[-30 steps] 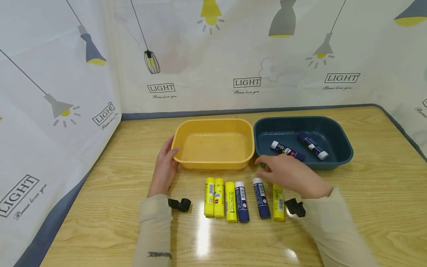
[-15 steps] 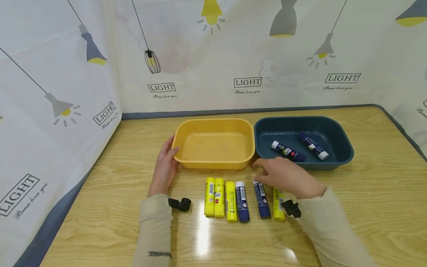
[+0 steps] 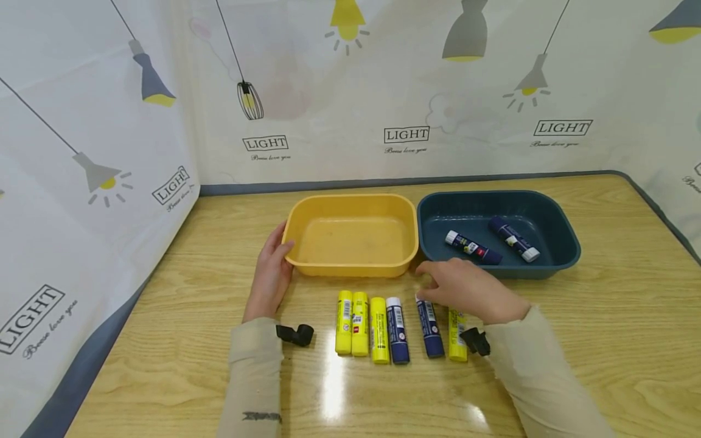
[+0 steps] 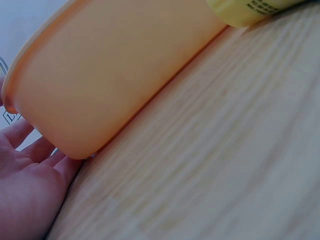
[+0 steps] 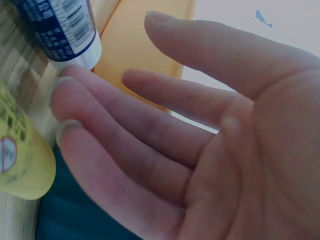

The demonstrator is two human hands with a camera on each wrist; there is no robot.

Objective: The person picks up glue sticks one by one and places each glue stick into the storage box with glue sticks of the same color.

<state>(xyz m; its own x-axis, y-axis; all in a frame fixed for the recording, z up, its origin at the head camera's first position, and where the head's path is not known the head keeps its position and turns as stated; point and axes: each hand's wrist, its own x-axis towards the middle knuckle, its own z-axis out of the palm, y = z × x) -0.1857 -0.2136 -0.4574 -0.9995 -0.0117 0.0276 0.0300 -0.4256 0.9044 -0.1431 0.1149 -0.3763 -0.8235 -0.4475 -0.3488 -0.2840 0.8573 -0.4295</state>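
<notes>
My left hand holds the yellow plastic bin at its left end, thumb at the rim and fingers along the outer wall. In the left wrist view, the fingers lie against the bin's outer corner. My right hand hovers over the table with nothing in it, fingers extended and slightly bent. Its fingertips are right by the white cap of a blue glue stick. A yellow glue stick lies partly hidden under that hand. Left of them lie another blue glue stick and several yellow glue sticks.
A dark blue bin stands right against the yellow one, with two blue glue sticks lying in it. The wooden table is backed by a white curtain printed with lamps. A black wrist mount sits at the right cuff.
My right hand has shifted slightly left and down toward the white cap of the blue glue stick, then nearly stopped. My left hand and the bins have stayed in place.
</notes>
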